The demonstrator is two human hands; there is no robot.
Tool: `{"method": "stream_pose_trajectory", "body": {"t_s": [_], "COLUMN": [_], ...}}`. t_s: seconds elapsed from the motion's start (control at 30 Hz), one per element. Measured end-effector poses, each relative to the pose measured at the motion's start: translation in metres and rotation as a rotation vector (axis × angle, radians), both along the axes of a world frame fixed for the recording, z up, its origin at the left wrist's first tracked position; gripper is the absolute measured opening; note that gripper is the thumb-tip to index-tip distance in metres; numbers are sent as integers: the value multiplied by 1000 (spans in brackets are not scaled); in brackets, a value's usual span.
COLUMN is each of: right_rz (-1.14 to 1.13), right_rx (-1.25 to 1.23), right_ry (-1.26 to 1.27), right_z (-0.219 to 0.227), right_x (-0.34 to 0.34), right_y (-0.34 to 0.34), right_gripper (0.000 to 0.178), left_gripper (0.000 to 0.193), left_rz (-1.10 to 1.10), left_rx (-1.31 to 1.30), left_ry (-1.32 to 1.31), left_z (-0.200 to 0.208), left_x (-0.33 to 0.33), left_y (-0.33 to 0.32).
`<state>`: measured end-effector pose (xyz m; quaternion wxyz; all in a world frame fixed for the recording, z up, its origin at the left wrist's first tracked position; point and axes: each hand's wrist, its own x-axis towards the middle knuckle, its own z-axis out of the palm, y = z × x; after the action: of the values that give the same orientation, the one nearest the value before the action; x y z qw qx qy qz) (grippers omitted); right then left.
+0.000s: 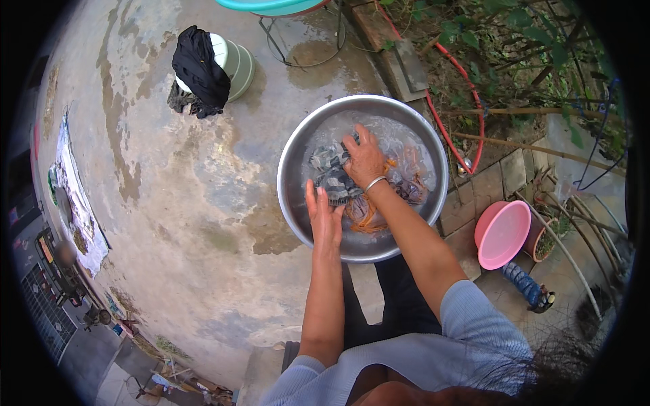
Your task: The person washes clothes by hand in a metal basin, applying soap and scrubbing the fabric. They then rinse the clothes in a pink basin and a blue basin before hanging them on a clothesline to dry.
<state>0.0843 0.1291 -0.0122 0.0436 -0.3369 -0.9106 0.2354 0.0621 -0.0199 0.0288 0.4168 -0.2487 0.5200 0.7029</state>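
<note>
a wet patterned cloth lies in the water of the metal basin, centre of the frame; the right hand is curled over it, whether grasping or merely pressing cannot be told, while the left hand, fingers extended, holds nothing. the work appears partway: this piece and an orange cloth are immersed; whether the black cloth on the bucket, upper left, is finished is unclear.

The left forearm extends nearly straight forward, its hand open with fingers extended and parted, while the right forearm angles forward and inward, its hand farther forward, back uppermost, fingers bent.
</note>
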Motion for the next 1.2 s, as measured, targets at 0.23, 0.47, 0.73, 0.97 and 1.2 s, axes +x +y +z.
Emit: {"method": "stream_pose_trajectory", "body": {"t_s": [0.23, 0.47, 0.73, 0.97, 1.2], "right_rz": [253, 337, -61, 264, 217], "right_rx": [-453, -319, -233, 8, 15], "right_ry": [403, 562, 477, 79, -279], "right_z": [77, 70, 8, 45, -30], "right_x": [29, -4, -25, 3, 8], "right_y": [-62, -70, 4, 5, 5], "right_gripper": [25, 27, 22, 43, 40], "left_gripper": [49, 48, 65, 46, 42], "left_rz": [30, 165, 138, 265, -102], "left_rx": [196, 185, 257, 167, -175], "left_ry": [-399, -380, -302, -293, -39], "left_z": [-13, -15, -5, -23, 7], "left_x": [-40, -17, -7, -23, -4], "left_y": [16, 18, 8, -17, -12]}}
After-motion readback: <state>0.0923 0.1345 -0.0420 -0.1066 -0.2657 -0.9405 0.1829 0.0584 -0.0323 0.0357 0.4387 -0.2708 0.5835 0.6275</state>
